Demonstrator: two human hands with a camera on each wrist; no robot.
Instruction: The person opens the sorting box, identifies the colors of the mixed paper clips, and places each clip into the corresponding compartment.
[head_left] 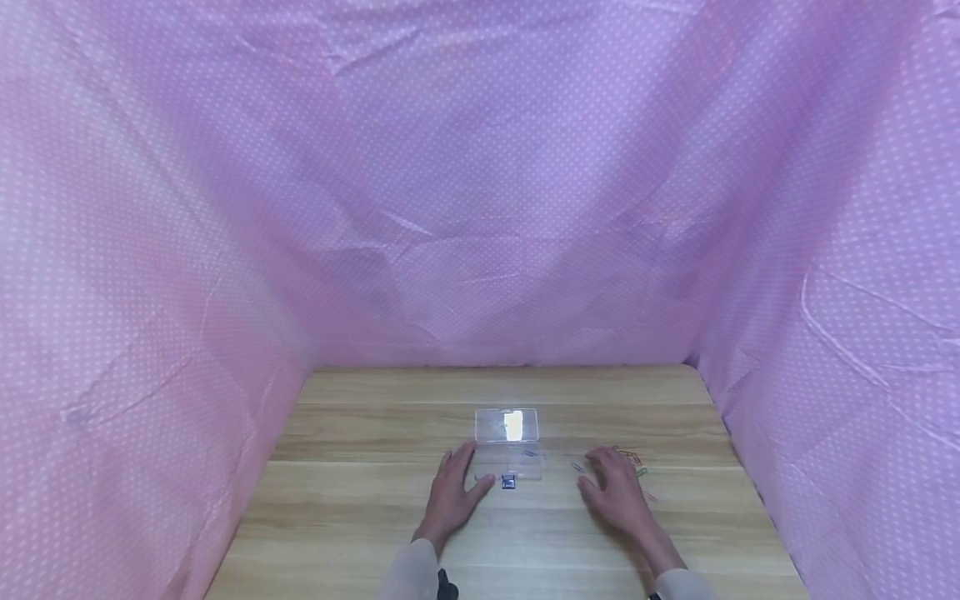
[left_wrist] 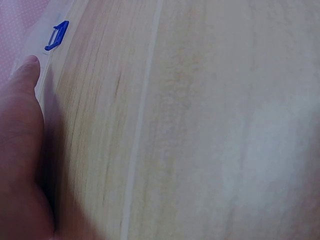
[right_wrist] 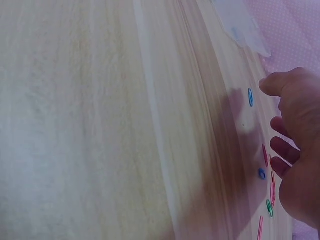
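Note:
A clear plastic box (head_left: 491, 460) lies on the wooden table with its lid (head_left: 489, 425) tipped back. Inside it is a dark paper clip (head_left: 529, 453), and a blue clasp (head_left: 508, 482) is at the front edge, also visible in the left wrist view (left_wrist: 57, 36). My left hand (head_left: 452, 490) rests at the box's left side, thumb by the front edge and fingers extended along the side. Over the loose paper clips, my right hand (head_left: 617, 493) hovers with fingers loosely bent, nothing visible in them. A blue paper clip (right_wrist: 250, 97) lies near its fingertips.
Right of the right hand lie several red paper clips (head_left: 636, 457), a green paper clip (head_left: 642, 472) and a pinkish one (head_left: 651, 497). Pink dotted cloth (head_left: 510, 300) hangs around the table (head_left: 360, 500) at the back and both sides.

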